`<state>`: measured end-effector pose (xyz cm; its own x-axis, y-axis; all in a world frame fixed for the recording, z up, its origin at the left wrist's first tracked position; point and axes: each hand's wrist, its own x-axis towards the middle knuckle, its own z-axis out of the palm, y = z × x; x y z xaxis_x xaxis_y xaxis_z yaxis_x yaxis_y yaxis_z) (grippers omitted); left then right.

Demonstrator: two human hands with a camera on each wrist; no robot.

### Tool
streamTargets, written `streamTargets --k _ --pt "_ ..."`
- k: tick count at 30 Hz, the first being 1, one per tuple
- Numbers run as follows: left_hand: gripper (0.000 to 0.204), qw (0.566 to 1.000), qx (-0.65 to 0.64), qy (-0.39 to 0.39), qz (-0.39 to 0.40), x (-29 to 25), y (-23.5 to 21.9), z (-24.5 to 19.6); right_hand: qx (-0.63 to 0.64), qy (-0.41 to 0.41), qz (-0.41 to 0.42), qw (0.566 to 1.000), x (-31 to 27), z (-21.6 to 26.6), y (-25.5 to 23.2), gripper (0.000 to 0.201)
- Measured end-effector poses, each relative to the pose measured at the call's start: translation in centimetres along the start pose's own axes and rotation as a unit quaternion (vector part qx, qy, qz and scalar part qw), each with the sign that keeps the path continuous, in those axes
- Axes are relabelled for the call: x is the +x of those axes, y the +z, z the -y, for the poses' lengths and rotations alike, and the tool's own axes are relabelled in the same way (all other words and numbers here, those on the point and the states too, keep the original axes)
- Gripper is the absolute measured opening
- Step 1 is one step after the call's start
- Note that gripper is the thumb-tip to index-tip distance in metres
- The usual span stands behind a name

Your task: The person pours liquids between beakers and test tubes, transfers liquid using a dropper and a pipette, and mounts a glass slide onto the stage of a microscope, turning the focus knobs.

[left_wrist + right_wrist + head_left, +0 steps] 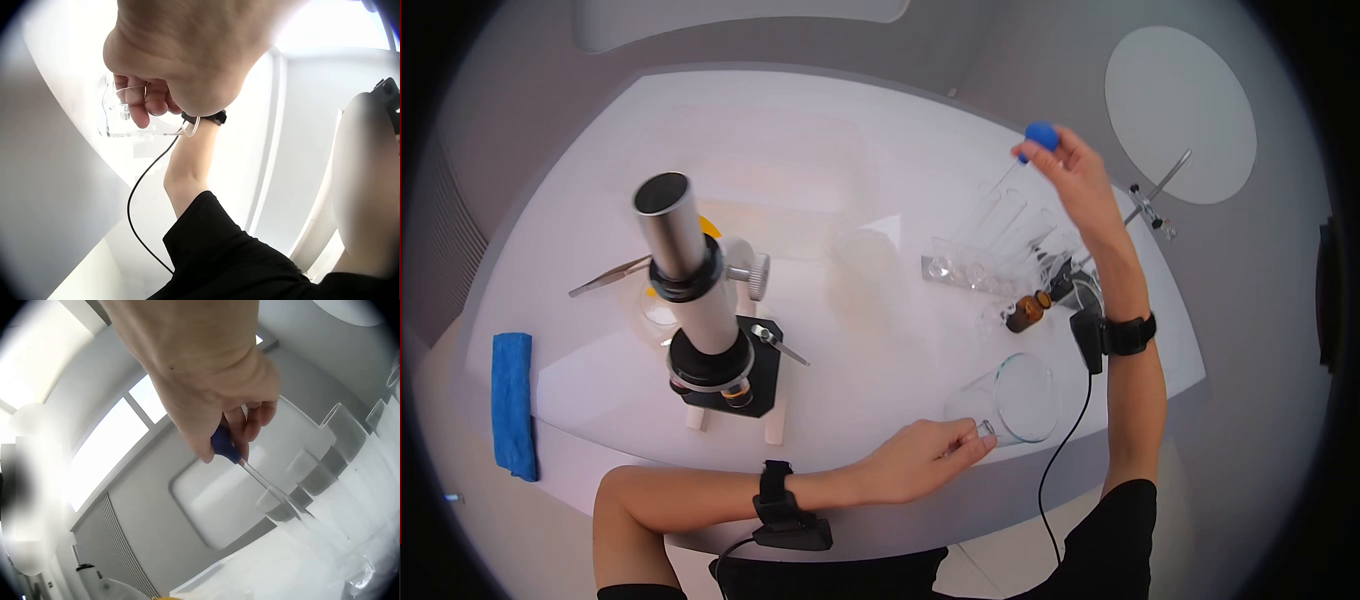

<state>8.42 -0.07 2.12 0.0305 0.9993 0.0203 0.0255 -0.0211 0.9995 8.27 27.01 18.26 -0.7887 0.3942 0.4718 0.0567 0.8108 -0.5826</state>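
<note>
Table (600,385): white, curved at its edges, set before grey walls
Microscope: white-and-black, upright (700,290), with slim metal tweezers (608,278) beside it; a folded blue cloth (512,405) lies near the table's left edge
Right hand (1080,180): closed in a pinch, thumb and fingers round the blue rubber bulb (1041,136) of a dropper, out over the far right part of the table
Dropper stem (265,482): thin clear glass, its long axis slanting down and away from the fingertips toward the end of the row of clear glass test tubes (1012,212); it overlaps a tube mouth, but whether the tip is inside, I cannot tell
Test tubes: below the bulb and much closer to the right hand than to the left, mouths upward, leaning in view
Left hand (925,460): fingers curled, gripping the side of a large clear glass beaker (1012,400) near the table's front edge; the exact finger placement is partly lost in the transparent glass
Brown glass bottle (1027,312): between the beaker and the tubes, tilted in view
Metal rod with clamp (1145,205): beyond the right forearm
</note>
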Motion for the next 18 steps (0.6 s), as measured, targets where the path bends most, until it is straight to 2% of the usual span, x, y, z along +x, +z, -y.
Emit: streamTargets --k 1,2,4,5,7,8,10,12,13,15,17,18 --pt "0.045 1.0 -0.002 -0.008 0.011 0.0 0.0 0.0 0.024 -0.018 -0.051 0.998 -0.2 0.4 -0.9 0.036" --pt "0.045 1.0 -0.008 -0.019 0.002 0.1 -0.2 -0.1 0.025 -0.008 -0.057 0.998 -0.4 0.6 -1.8 0.036" --pt "0.046 0.999 -0.011 -0.037 0.002 0.1 -0.5 -0.4 0.082 -0.054 -0.138 0.986 -1.1 0.7 -3.8 0.035" --pt "0.049 0.998 -0.019 -0.053 -0.015 0.0 -0.7 -0.6 0.083 -0.048 -0.146 0.985 -2.0 1.1 -4.6 0.035" --pt "0.051 0.997 -0.018 -0.073 -0.026 0.0 -0.9 -0.9 0.208 -0.106 -0.231 0.944 -4.1 2.1 -6.3 0.039" --pt "0.051 0.996 -0.02 -0.068 -0.047 0.0 -1.1 -0.9 0.211 -0.106 -0.243 0.941 -5.5 2.6 -7.1 0.039" --pt "0.051 0.995 -0.01 -0.071 -0.064 0.2 -1.1 -0.8 0.244 -0.159 -0.305 0.907 -8.5 3.3 -8.4 0.043" --pt "0.049 0.99 -0.067 -0.042 -0.119 0.6 -1.2 -0.2 0.264 -0.172 -0.304 0.899 -11.3 3.5 -8.9 0.044" --pt "0.049 0.991 -0.052 -0.051 -0.115 0.7 -1.2 -0.3 0.279 -0.187 -0.291 0.896 -12.2 3.5 -9.1 0.046" --pt "0.047 0.987 -0.061 -0.017 -0.15 0.8 -1.5 -0.7 0.308 -0.192 -0.317 0.876 -13.1 4.0 -8.8 0.044" --pt "0.045 0.987 -0.049 -0.02 -0.153 0.8 -1.9 -1.1 0.29 -0.157 -0.228 0.916 -13.8 4.2 -8.6 0.054" --pt "0.044 0.985 -0.053 -0.009 -0.163 0.9 -2.2 -1.4 0.296 -0.163 -0.245 0.909 -14.0 4.3 -8.0 0.054"
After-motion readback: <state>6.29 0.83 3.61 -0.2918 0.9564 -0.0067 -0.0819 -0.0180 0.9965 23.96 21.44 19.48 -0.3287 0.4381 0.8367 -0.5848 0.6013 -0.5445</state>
